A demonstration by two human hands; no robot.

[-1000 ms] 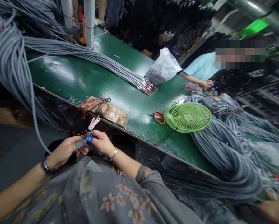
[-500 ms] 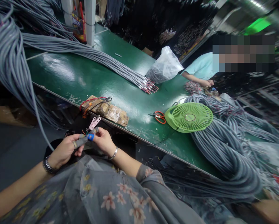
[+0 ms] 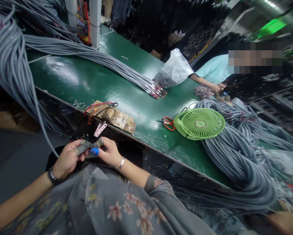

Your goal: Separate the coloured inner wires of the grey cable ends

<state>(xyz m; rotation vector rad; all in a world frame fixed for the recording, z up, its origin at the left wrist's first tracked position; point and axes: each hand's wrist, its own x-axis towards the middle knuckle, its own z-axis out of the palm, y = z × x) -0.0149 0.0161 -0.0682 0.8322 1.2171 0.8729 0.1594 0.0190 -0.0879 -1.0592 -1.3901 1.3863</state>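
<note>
A single grey cable hangs from the bundle at left and runs to my left hand, whose wrapped fingers are closed on its end. Thin coloured wires, green among them, stick up above the fingertips. My right hand meets the left, with thumb and forefinger pinched at the same cable end; blue tape covers the thumb. The fingers hide the exact grip. Just beyond both hands, a pink clip hangs at the table edge, touched by neither.
On the green table lie a wooden block with leads, orange-handled scissors, a green fan and grey cable bundles. Beside a plastic bag, a co-worker's hands are busy across the table.
My hands have drawn slightly down from the pink clip, which now sits apart from them. The coloured wires point up more plainly, and my right thumb has moved lower.
</note>
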